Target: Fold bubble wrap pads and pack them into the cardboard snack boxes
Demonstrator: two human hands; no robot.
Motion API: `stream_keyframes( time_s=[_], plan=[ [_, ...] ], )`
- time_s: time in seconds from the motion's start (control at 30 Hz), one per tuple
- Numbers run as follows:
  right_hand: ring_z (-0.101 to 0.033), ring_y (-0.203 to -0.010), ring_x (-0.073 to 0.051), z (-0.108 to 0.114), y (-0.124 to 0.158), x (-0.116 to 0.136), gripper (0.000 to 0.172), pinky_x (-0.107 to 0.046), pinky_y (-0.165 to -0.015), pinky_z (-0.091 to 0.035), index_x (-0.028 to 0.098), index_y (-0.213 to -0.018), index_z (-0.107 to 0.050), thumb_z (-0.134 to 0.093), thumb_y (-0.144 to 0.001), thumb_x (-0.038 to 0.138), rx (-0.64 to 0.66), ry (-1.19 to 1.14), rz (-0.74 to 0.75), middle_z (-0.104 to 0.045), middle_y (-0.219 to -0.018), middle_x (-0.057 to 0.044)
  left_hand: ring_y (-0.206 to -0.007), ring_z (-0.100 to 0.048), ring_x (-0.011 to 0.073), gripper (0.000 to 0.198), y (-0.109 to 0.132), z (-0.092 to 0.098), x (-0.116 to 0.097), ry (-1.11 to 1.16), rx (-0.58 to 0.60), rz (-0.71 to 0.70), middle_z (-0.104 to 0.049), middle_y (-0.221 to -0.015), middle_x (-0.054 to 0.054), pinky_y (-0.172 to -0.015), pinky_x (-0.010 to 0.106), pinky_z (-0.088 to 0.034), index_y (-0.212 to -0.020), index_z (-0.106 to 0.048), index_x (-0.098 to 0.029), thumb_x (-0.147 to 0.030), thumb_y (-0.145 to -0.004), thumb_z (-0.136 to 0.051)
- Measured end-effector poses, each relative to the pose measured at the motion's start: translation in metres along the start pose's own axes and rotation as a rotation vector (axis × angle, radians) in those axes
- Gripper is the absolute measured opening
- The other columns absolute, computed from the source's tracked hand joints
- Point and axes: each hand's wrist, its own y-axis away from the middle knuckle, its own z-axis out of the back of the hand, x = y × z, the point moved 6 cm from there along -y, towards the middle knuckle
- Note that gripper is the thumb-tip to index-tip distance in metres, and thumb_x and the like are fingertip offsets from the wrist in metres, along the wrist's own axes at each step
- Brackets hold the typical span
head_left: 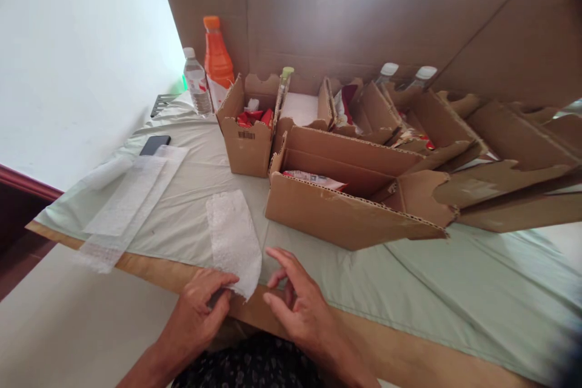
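Observation:
A short white piece of bubble wrap (234, 230) lies on the pale green cloth, its near end at the table's front edge. My left hand (202, 300) pinches the near left part of that piece between thumb and index finger; the other fingers are curled under and partly hidden. Just right of the wrap, my right hand (297, 297) hovers with thumb and fingers bent but apart, holding nothing. Beyond it stands a long open cardboard box (318, 218) with a red and white packet (316, 180) inside.
Longer bubble wrap strips (127, 200) lie at left, by a dark phone (155, 144). Behind are a clear bottle (197, 85), an orange bottle (218, 54) and a small cardboard box (250, 148). Several open cardboard boxes holding packets line the back and right. A brown cardboard panel (318, 12) rises behind.

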Motion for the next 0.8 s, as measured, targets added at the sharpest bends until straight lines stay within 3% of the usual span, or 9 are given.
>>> stream_keyframes(
  time_s=[0.07,0.13,0.2,0.3,0.4,0.5,0.6,0.67,0.8],
  plan=[
    [-0.062,-0.073,-0.013,-0.010,-0.008,-0.001,0.057,-0.024,-0.066,-0.050,0.025,-0.138,-0.059,-0.057,-0.082,0.014,0.070,0.060,0.018,-0.072,-0.107,-0.004,-0.080,-0.074,0.0179,0.024,-0.006,0.003,0.002,0.006,0.049,-0.007,-0.079,-0.090,0.001,-0.069,0.028,-0.062,-0.106,-0.070,-0.026,-0.016,-0.090,-0.056],
    [-0.062,-0.070,-0.014,-0.022,-0.014,-0.006,0.041,-0.025,-0.069,-0.051,0.023,-0.125,-0.068,-0.056,-0.086,0.017,0.115,0.078,-0.006,-0.073,-0.086,0.000,-0.086,-0.076,0.0188,0.026,-0.007,0.005,0.006,-0.014,0.047,0.018,-0.080,-0.099,0.002,-0.072,0.028,-0.063,-0.113,-0.070,-0.027,-0.020,-0.091,-0.057],
    [-0.062,-0.066,-0.014,-0.027,-0.015,-0.016,0.031,-0.025,-0.067,-0.051,0.021,-0.117,-0.070,-0.056,-0.089,0.021,0.092,0.027,-0.054,-0.070,-0.077,0.001,-0.086,-0.077,0.0196,0.026,-0.004,0.002,0.012,-0.054,0.035,0.047,-0.081,-0.102,0.003,-0.070,0.028,-0.062,-0.116,-0.070,-0.026,-0.023,-0.092,-0.058],
    [-0.062,-0.060,-0.011,-0.016,-0.006,-0.024,0.035,-0.022,-0.058,-0.052,0.020,-0.124,-0.064,-0.056,-0.091,0.023,-0.049,-0.036,-0.060,-0.073,-0.091,-0.002,-0.079,-0.076,0.0203,0.024,0.001,-0.003,0.016,-0.128,-0.003,0.024,-0.081,-0.097,0.005,-0.067,0.030,-0.062,-0.114,-0.070,-0.023,-0.026,-0.095,-0.057],
    [-0.067,-0.072,-0.014,0.003,0.011,-0.009,0.033,-0.026,-0.066,-0.057,0.022,-0.128,-0.061,-0.054,-0.096,0.018,-0.187,0.168,0.159,-0.073,-0.105,-0.006,-0.074,-0.074,0.0200,0.025,0.001,-0.007,0.017,-0.171,-0.029,0.000,-0.080,-0.093,0.005,-0.066,0.032,-0.061,-0.117,-0.067,-0.020,-0.028,-0.098,-0.055],
    [-0.067,-0.106,-0.022,-0.008,0.021,0.012,0.034,-0.037,-0.089,-0.057,0.022,-0.127,-0.062,-0.051,-0.096,0.011,-0.067,0.484,0.429,-0.071,-0.121,-0.010,-0.070,-0.073,0.0200,0.026,-0.002,-0.011,0.020,-0.206,-0.002,-0.009,-0.079,-0.090,0.005,-0.065,0.033,-0.060,-0.120,-0.066,-0.019,-0.028,-0.099,-0.052],
    [-0.056,-0.129,-0.026,-0.030,0.014,0.009,0.041,-0.045,-0.103,-0.049,0.021,-0.129,-0.061,-0.051,-0.093,0.005,0.096,0.677,0.500,-0.065,-0.137,-0.010,-0.070,-0.072,0.0202,0.027,-0.005,-0.010,0.020,-0.234,0.005,-0.017,-0.078,-0.088,0.005,-0.065,0.033,-0.059,-0.120,-0.066,-0.019,-0.028,-0.100,-0.051],
    [-0.055,-0.131,-0.025,-0.036,0.005,0.002,0.041,-0.045,-0.105,-0.046,0.020,-0.128,-0.061,-0.053,-0.092,0.003,0.093,0.711,0.492,-0.068,-0.134,-0.009,-0.078,-0.072,0.0213,0.027,-0.004,-0.003,0.018,-0.259,-0.046,-0.013,-0.076,-0.094,0.007,-0.070,0.034,-0.060,-0.121,-0.065,-0.018,-0.030,-0.100,-0.053],
    [-0.058,-0.123,-0.023,-0.034,-0.003,0.001,0.033,-0.042,-0.105,-0.043,0.019,-0.116,-0.064,-0.056,-0.090,0.001,0.073,0.624,0.475,-0.074,-0.115,-0.006,-0.120,-0.062,0.0292,0.030,0.006,0.013,0.002,-0.265,-0.089,-0.104,-0.067,-0.126,0.015,-0.101,0.045,-0.052,-0.125,-0.063,-0.019,-0.027,-0.096,-0.062]
  ],
)
